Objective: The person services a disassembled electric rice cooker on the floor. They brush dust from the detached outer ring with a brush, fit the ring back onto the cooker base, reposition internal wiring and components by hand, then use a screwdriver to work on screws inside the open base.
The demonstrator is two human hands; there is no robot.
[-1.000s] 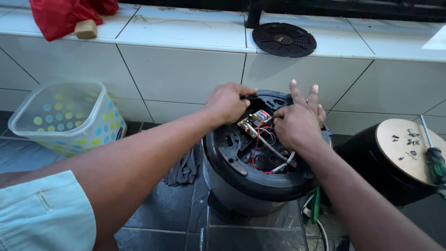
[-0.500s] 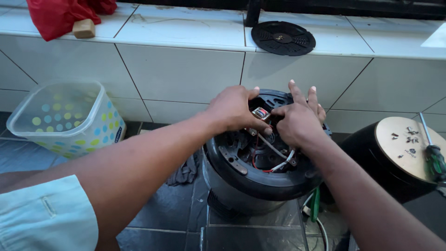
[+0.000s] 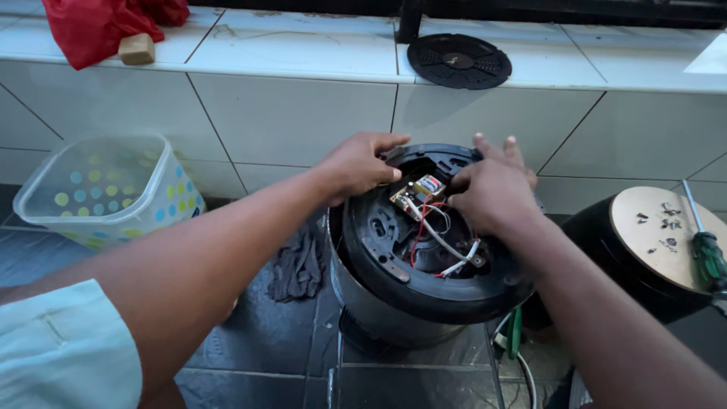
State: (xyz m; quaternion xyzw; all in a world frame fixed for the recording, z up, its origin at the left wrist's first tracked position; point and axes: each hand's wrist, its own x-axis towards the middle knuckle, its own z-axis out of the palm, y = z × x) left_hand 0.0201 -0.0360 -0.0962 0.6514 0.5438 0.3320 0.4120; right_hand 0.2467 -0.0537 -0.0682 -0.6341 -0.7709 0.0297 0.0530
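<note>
Being lifted clear of the wiring now is the small circuit board (image 3: pixel 418 189), which a second ago was lying lower among the leads and half a second ago was almost covered by the hands. It is being held at the far rim of the upturned black appliance base (image 3: pixel 424 280), tilted, with its white and red wires (image 3: pixel 443 242) being drawn taut down into the cavity. The left hand (image 3: pixel 356 163) is being kept pinched on the board's near-left edge, fingertips closed on it; the right hand (image 3: pixel 492 189) is being pressed against the board's right side, though whether it is truly gripping or only steadying cannot be told. Judged from that shift, the board is being freed from its seat rather than merely probed. Outward from the base: a dark rag (image 3: pixel 299 265) is lying just to its left, a dotted plastic tub (image 3: pixel 106 189) further left, a round black grille (image 3: pixel 458 60) up on the ledge behind, and a green-handled screwdriver (image 3: pixel 708 254) resting on a disc-topped drum (image 3: pixel 659 235) to its right.
</note>
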